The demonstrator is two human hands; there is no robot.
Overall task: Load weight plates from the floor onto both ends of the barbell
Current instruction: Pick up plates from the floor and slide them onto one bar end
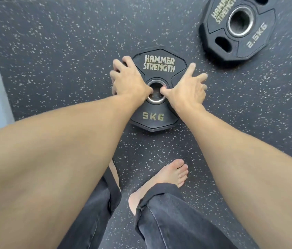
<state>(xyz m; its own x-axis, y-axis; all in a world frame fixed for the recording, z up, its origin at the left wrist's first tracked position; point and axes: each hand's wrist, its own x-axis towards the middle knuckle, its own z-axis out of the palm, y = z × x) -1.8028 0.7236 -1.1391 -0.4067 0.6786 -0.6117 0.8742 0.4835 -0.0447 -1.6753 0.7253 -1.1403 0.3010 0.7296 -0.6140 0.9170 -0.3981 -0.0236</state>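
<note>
Black 2.5kg plate (238, 27) near 5kg plate (156, 90), seemingly apart.

2.5 kg plate (238, 29), far right: top cut off, blurred. Hands hide both sides of the 5 kg plate (156, 90).
</note>
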